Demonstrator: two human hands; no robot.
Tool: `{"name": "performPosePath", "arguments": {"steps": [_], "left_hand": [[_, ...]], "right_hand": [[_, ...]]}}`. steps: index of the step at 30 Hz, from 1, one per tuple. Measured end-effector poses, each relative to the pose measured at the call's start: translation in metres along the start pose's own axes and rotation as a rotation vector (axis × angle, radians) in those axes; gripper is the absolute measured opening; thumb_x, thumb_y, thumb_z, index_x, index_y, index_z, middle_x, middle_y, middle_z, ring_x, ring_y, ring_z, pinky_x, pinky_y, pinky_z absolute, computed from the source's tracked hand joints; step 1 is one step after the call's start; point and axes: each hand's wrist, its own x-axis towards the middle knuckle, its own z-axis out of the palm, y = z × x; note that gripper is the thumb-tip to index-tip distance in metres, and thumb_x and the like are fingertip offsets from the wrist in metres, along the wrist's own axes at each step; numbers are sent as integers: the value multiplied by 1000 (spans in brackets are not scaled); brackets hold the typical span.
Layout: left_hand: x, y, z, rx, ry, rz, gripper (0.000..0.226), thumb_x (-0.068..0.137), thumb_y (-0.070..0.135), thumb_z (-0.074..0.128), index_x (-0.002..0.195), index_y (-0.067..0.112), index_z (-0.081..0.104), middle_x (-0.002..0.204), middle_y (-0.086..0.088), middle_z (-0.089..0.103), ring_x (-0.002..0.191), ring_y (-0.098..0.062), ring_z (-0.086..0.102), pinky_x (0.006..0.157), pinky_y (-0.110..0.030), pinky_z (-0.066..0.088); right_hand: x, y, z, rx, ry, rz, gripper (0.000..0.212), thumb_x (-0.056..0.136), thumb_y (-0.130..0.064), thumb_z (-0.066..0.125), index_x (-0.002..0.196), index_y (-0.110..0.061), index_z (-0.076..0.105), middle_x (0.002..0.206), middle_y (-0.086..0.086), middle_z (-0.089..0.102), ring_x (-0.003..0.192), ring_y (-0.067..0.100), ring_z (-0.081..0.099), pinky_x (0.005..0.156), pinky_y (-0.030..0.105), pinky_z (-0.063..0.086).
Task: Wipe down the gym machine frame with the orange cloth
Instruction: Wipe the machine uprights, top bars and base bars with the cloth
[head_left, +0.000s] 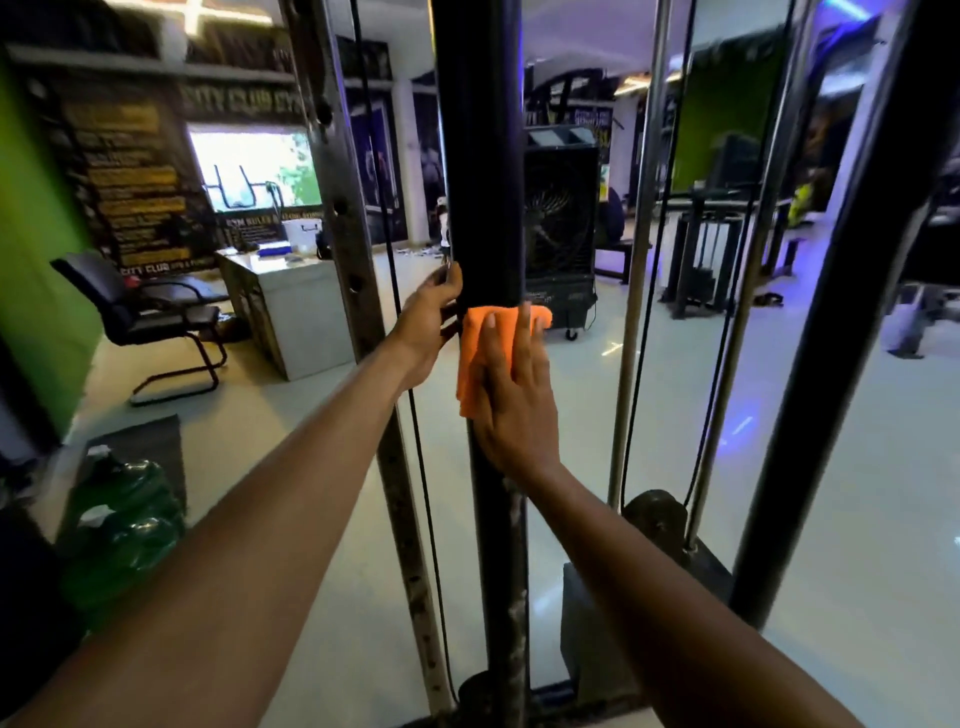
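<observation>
A right hand (511, 400), fingers straight, presses an orange cloth (480, 353) flat against a black upright post (480, 156) of the gym machine, while the left hand (431, 322) grips the post's left edge.

**Gym floor behind the machine**

A black office chair (150, 312) stands at the left beside a pale desk (280, 312) that carries a blue tray (275, 248) and a white box (300, 231). A black air cooler (560, 228) on wheels sits farther back. Green water bottles (122, 525) lie at the lower left. A dark poster (130, 182) with yellow lettering hangs on the wall.
</observation>
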Motion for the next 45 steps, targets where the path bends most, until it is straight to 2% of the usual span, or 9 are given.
{"name": "performPosePath", "arguments": {"steps": [5, 10, 13, 17, 24, 30, 35, 39, 45], "left_hand": [[1, -25, 4, 46, 3, 145, 38, 113, 47, 48, 144, 29, 61, 133, 8, 70, 123, -14, 62, 110, -37, 47], [-1, -49, -6, 123, -38, 231, 25, 114, 38, 49, 135, 42, 63, 114, 13, 72, 111, -13, 65, 97, -40, 50], [1, -61, -14, 175, -45, 257, 38, 113, 45, 49, 149, 53, 53, 136, 11, 67, 130, -17, 62, 110, -48, 51], [1, -62, -12, 210, 18, 302, 30, 110, 44, 55, 121, 72, 60, 145, 14, 63, 138, -15, 57, 118, -59, 45], [3, -47, -21, 184, -32, 237, 38, 111, 35, 58, 148, 41, 60, 138, 4, 68, 126, -21, 65, 99, -52, 59], [-9, -39, -17, 167, -45, 178, 32, 112, 42, 52, 140, 33, 64, 137, 0, 69, 129, -31, 64, 107, -56, 55], [-17, -33, -13, 172, -59, 170, 30, 115, 42, 43, 121, 29, 70, 130, -4, 70, 125, -30, 65, 110, -56, 52], [-12, -30, -17, 221, -34, 153, 37, 115, 44, 43, 140, 26, 62, 142, -5, 63, 130, -29, 60, 113, -55, 48], [-18, -52, -9, 201, -52, 208, 37, 115, 32, 46, 151, 36, 56, 142, 2, 64, 132, -23, 60, 108, -50, 53]], "right_hand": [[-71, 30, 34, 9, -13, -71, 99, 104, -32, 68, 174, -32, -2, 180, 5, -23, 167, 37, -18, 125, 72, 29], [-13, 11, 28, 93, 152, -81, 71, 113, -33, 41, 175, -34, 7, 182, 2, -16, 168, 34, -13, 130, 68, 22], [-27, 20, 39, 121, 197, -99, 71, 115, -32, 42, 174, -36, 4, 182, -2, -16, 168, 31, -10, 128, 68, 27], [-84, 41, 62, 152, 112, 9, 73, 115, -46, 39, 170, -50, -9, 179, -15, -24, 169, 27, -6, 119, 70, 41], [12, 21, 27, 228, 175, -19, 70, 112, -64, 33, 166, -59, -11, 180, -16, -19, 167, 33, 12, 113, 71, 46], [-56, 38, 51, 182, 134, -17, 77, 114, -57, 44, 170, -51, -9, 176, -22, -26, 169, 28, 3, 112, 68, 50], [-23, 40, 34, 191, 134, -21, 70, 115, -59, 35, 165, -59, -13, 180, -17, -18, 166, 35, 19, 109, 70, 50], [36, 26, 6, 151, 178, -71, 67, 116, -58, 30, 169, -51, -11, 183, -7, -1, 166, 26, 20, 116, 63, 47], [-71, 47, 59, 84, 126, -109, 77, 116, -40, 47, 173, -41, -4, 180, -6, -22, 168, 29, -12, 121, 67, 40]]}}
